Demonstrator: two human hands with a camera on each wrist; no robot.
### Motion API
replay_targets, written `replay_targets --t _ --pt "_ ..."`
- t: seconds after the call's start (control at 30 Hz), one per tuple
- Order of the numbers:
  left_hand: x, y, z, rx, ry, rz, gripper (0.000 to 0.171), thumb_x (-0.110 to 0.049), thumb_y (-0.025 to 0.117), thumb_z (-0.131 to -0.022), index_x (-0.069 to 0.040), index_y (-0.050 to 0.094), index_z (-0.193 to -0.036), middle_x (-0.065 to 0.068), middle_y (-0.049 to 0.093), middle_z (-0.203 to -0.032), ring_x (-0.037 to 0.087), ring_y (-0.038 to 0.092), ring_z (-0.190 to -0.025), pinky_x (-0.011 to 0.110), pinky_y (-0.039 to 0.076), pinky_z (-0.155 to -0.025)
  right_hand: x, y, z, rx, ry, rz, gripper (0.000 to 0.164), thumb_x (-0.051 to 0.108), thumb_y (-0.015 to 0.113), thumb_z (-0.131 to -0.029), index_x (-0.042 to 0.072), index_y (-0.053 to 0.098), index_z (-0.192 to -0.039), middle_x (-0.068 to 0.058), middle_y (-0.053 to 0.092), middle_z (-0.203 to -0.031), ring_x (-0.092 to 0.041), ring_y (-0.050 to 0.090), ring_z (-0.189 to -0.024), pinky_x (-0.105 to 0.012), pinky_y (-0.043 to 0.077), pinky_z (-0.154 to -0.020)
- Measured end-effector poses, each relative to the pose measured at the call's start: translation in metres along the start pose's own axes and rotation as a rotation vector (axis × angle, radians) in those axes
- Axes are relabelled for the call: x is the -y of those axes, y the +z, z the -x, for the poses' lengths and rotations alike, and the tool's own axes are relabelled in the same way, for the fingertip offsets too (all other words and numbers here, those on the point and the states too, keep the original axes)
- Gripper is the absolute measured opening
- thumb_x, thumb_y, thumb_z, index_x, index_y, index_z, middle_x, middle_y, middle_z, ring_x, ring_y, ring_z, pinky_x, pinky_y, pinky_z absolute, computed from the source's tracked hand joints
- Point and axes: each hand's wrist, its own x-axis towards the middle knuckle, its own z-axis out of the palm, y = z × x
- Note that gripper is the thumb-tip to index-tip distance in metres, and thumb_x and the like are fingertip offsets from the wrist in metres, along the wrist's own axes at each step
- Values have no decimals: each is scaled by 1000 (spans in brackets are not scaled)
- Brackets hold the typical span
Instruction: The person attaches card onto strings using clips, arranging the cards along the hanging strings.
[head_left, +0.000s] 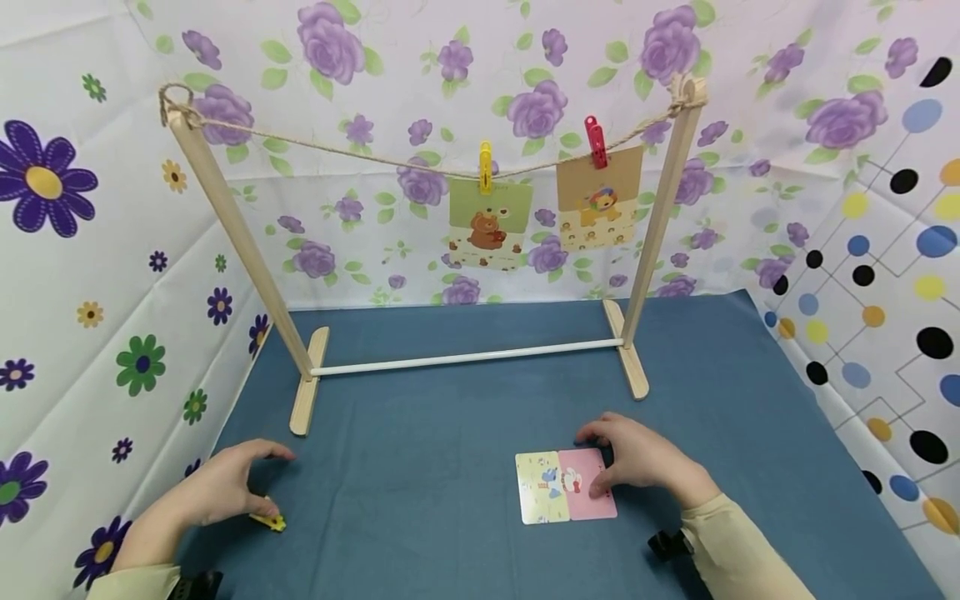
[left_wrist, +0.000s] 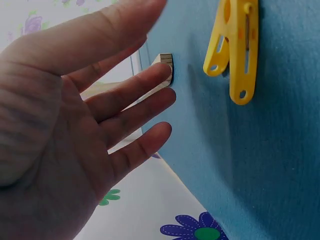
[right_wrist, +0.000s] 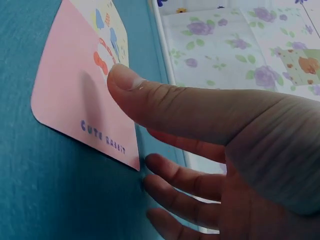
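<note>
My left hand (head_left: 213, 492) hovers low over the cloth at the left, fingers spread and holding nothing. Close below its thumb lies a yellow clothespin (left_wrist: 245, 82), seen from the handle end in the left wrist view. At right of centre a card with a pale yellow half and a pink half (head_left: 551, 504) lies flat, lettered "CUTE RABBIT". My right hand (head_left: 641, 454) is over the card's pink end. Its thumb (right_wrist: 127, 82) overlaps the card, and the loosely bent fingers reach just past the far edge. Nothing is gripped in it.
Behind stands a wooden frame with a left post (head_left: 240, 242), a right post (head_left: 663, 217) and a white bar (head_left: 465, 357). From its rope (head_left: 322, 148) hang a bear card (head_left: 491, 250) under a yellow clothespin (head_left: 486, 167) and a tan card (head_left: 573, 179) under a red clothespin (head_left: 596, 142).
</note>
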Motion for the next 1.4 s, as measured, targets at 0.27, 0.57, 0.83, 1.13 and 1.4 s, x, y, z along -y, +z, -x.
replay_targets --t 0.27,0.57,0.83,1.13,1.4 --pt "6 1 0 53 5 -9 69 -27 103 -69 -8 72 -127 13 68 -130 43 63 -121 64 51 -98 7 8 -2 -6 31 102 71 34 107 -62 20 74 -124 2 60 -118 -19 55 -103 -47 54 -90" --pt "8 5 -5 59 -37 -40 63 -18 103 -66 -12 74 -122 5 68 -120 32 64 -113 60 52 -97 8 13 -3 -34 77 141 67 27 108 -60 23 73 -116 4 58 -116 -18 53 -99 -45 54 -83" --pt "5 6 -7 68 -47 -74 53 6 92 -70 -13 75 -116 1 65 -114 28 62 -109 57 53 -94 12 15 -3 -49 82 155 59 22 107 -61 25 71 -109 5 55 -109 -18 50 -94 -41 50 -79" --pt "10 7 -11 83 -51 -83 51 11 88 -70 -15 75 -112 -2 64 -108 23 60 -103 52 54 -90 18 14 -1 -57 107 164 55 20 107 -61 25 71 -102 4 55 -107 -18 49 -91 -40 49 -75" --pt "10 6 -15 103 -40 -105 50 12 89 -70 -15 75 -109 -2 64 -105 22 58 -99 50 53 -88 15 12 1 -27 84 137 66 32 108 -60 23 72 -115 3 57 -114 -19 50 -99 -45 52 -86"
